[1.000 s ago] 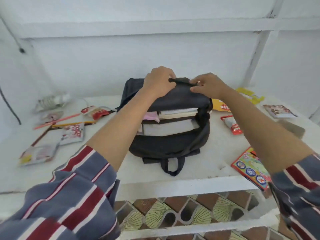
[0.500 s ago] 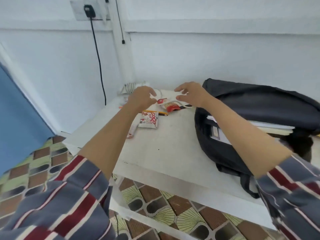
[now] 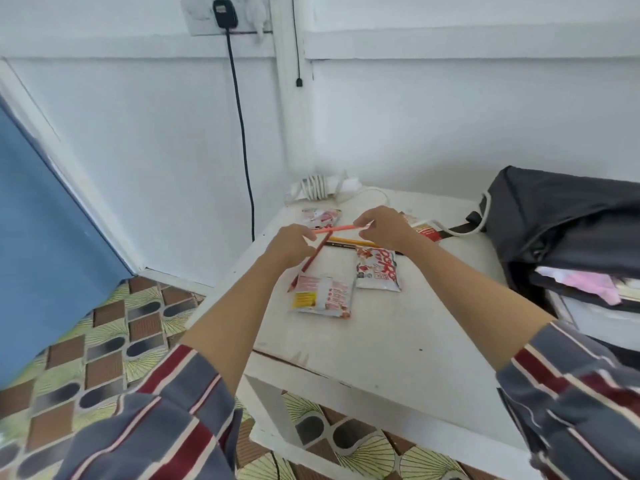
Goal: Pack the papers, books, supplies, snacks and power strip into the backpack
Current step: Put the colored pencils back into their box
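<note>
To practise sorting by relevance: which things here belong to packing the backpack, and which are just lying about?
Job: backpack, power strip, snack packets, orange pencil in the right hand, red pencil in the left hand, yellow pencil.
Lying about: wall plug, black cable, blue door.

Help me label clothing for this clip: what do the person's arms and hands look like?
The left hand and right hand are bare, with no gloves, rings or watch visible. Forearms are uncovered. The left sleeve and right sleeve are grey-blue with dark red and cream stripes.
</note>
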Available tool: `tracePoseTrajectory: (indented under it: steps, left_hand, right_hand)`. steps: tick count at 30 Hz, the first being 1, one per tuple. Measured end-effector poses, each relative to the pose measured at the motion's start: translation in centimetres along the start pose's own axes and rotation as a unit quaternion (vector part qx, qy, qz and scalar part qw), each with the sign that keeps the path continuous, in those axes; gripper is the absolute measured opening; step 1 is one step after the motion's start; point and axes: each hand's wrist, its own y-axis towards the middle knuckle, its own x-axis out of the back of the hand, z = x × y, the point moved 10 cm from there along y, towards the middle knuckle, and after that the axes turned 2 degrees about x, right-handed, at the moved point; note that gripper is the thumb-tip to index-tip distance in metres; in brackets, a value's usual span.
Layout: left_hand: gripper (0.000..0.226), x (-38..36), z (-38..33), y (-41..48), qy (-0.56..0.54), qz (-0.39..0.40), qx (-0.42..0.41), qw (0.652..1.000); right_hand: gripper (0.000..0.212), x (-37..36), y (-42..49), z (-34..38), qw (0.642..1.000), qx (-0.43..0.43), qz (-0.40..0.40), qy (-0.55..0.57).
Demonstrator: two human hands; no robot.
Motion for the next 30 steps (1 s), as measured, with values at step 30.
tracePoseTrajectory:
  steps: [30]
  left_hand:
    - [0.024, -2.4, -0.8, 3.6, 0.072, 0.138, -0.171, 0.973]
  right_hand:
    - [0.021, -3.8, 6.3, -2.5, 0.992, 0.028, 0.053, -0.112]
